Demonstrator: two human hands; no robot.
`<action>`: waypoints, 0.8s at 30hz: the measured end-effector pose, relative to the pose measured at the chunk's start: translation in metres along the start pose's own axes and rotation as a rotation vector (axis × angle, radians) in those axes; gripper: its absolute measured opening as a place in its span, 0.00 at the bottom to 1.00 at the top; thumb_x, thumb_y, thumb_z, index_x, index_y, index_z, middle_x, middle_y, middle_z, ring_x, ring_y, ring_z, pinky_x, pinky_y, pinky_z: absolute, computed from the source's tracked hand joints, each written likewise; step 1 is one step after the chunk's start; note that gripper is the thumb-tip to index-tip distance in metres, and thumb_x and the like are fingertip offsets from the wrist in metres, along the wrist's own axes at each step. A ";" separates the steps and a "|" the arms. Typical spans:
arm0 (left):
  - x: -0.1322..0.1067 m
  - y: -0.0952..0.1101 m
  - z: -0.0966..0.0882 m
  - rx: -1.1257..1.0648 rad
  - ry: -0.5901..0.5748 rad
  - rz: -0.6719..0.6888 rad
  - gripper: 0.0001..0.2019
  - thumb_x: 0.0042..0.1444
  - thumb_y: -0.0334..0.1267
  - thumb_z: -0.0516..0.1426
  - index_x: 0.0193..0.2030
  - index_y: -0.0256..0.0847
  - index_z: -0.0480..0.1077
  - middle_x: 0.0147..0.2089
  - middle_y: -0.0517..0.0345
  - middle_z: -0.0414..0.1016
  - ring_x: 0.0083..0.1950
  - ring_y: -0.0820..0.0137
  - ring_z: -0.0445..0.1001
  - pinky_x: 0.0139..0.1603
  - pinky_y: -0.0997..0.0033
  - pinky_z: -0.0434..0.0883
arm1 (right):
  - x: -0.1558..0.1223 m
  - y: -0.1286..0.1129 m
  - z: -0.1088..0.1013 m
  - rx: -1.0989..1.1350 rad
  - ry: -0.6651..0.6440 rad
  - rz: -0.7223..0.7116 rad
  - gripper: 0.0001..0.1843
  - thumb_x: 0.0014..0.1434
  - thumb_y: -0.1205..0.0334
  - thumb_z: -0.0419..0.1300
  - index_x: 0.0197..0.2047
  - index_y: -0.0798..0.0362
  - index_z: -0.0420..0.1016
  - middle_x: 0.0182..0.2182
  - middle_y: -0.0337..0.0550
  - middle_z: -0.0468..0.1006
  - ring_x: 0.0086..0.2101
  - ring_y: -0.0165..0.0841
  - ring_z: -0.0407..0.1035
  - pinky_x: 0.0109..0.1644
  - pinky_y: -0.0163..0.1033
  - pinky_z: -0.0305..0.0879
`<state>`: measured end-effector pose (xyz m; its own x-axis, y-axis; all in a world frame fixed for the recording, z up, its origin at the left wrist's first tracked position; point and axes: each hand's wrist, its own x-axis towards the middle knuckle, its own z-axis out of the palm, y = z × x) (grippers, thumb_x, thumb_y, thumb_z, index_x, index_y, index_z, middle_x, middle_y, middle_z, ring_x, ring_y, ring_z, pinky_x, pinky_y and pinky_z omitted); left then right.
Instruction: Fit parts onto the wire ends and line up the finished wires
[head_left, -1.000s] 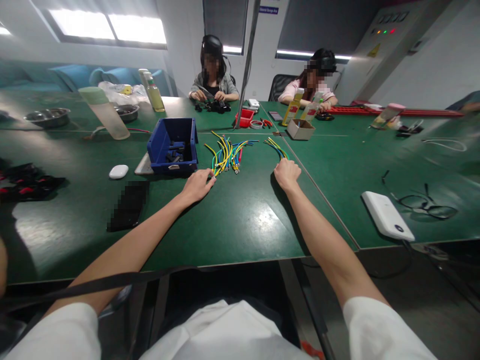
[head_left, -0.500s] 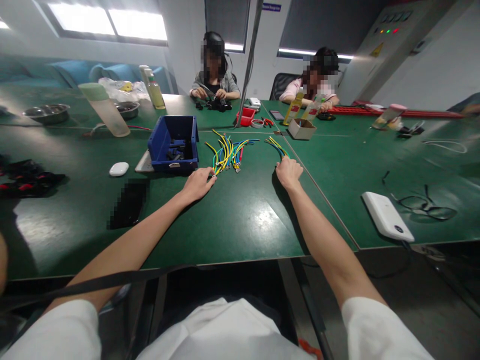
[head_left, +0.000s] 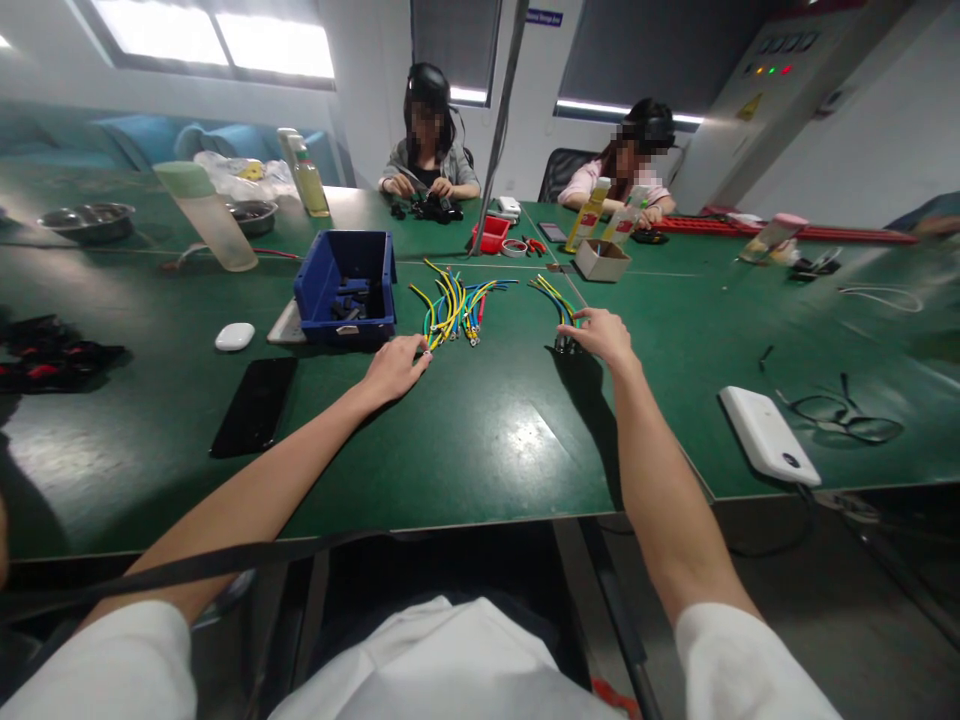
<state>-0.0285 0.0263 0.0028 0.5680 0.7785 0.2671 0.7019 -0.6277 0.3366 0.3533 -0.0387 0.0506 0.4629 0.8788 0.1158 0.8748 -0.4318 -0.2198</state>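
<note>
A loose bundle of yellow, green and blue wires (head_left: 454,305) lies on the green table (head_left: 480,440). My left hand (head_left: 396,365) rests flat on the table, its fingertips touching the near ends of that bundle. A smaller bundle of wires (head_left: 556,296) lies to the right, along the table seam. My right hand (head_left: 606,338) hovers just right of its near ends, fingers loosely spread and touching them. Whether either hand pinches a wire is unclear.
A blue bin (head_left: 346,285) with black parts stands left of the wires, beside a white case (head_left: 235,336) and a black phone (head_left: 255,405). A white power bank (head_left: 766,435) and glasses (head_left: 844,418) lie at right. Two people (head_left: 429,150) (head_left: 630,165) work across the table.
My right hand has shifted right and uncurled from a fist, uncovering the near ends of the small bundle. My left hand has stayed put.
</note>
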 end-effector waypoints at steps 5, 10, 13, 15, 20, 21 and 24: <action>0.000 -0.001 0.002 0.001 0.013 0.012 0.11 0.63 0.44 0.49 0.44 0.43 0.68 0.47 0.50 0.76 0.50 0.60 0.73 0.52 0.60 0.69 | -0.001 0.013 -0.002 -0.065 -0.045 -0.149 0.39 0.43 0.42 0.70 0.57 0.49 0.73 0.49 0.50 0.75 0.48 0.43 0.70 0.49 0.42 0.66; 0.001 -0.003 0.003 -0.020 0.017 0.026 0.11 0.63 0.44 0.49 0.44 0.43 0.68 0.48 0.49 0.76 0.51 0.59 0.73 0.52 0.60 0.68 | 0.002 0.018 0.005 -0.098 -0.081 -0.220 0.40 0.42 0.52 0.73 0.58 0.52 0.71 0.49 0.50 0.73 0.49 0.41 0.69 0.53 0.40 0.64; 0.001 -0.002 0.003 -0.021 0.009 0.018 0.11 0.63 0.44 0.49 0.44 0.43 0.68 0.48 0.49 0.76 0.51 0.60 0.73 0.53 0.60 0.68 | 0.004 0.014 0.009 -0.112 -0.126 -0.262 0.37 0.44 0.53 0.73 0.57 0.53 0.73 0.47 0.49 0.75 0.48 0.40 0.70 0.53 0.39 0.65; 0.000 -0.002 0.002 -0.017 0.008 0.013 0.11 0.63 0.44 0.49 0.44 0.43 0.68 0.48 0.49 0.76 0.51 0.60 0.73 0.53 0.60 0.69 | 0.005 0.010 0.011 -0.124 -0.135 -0.266 0.34 0.46 0.52 0.72 0.56 0.52 0.74 0.46 0.48 0.77 0.47 0.40 0.71 0.52 0.39 0.65; 0.000 -0.003 0.002 -0.015 0.014 0.020 0.11 0.63 0.44 0.49 0.44 0.43 0.68 0.47 0.49 0.76 0.50 0.59 0.73 0.52 0.60 0.69 | 0.007 0.008 0.013 -0.090 -0.139 -0.257 0.28 0.49 0.55 0.70 0.53 0.52 0.76 0.43 0.47 0.79 0.44 0.39 0.73 0.50 0.39 0.67; 0.000 -0.003 0.002 -0.016 0.016 0.023 0.11 0.63 0.44 0.49 0.44 0.43 0.68 0.47 0.49 0.76 0.50 0.59 0.73 0.52 0.60 0.69 | 0.007 0.010 0.013 -0.067 -0.146 -0.263 0.28 0.48 0.56 0.71 0.53 0.53 0.76 0.43 0.47 0.80 0.43 0.39 0.73 0.50 0.39 0.67; 0.000 -0.003 0.003 -0.019 0.025 0.027 0.10 0.63 0.43 0.50 0.44 0.43 0.68 0.47 0.49 0.76 0.50 0.59 0.74 0.51 0.60 0.69 | 0.008 0.018 0.009 0.006 -0.156 -0.276 0.32 0.47 0.58 0.72 0.56 0.53 0.74 0.44 0.47 0.80 0.43 0.38 0.74 0.49 0.38 0.68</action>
<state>-0.0293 0.0285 -0.0006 0.5757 0.7612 0.2986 0.6781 -0.6485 0.3458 0.3715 -0.0379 0.0383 0.1803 0.9834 0.0215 0.9632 -0.1721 -0.2063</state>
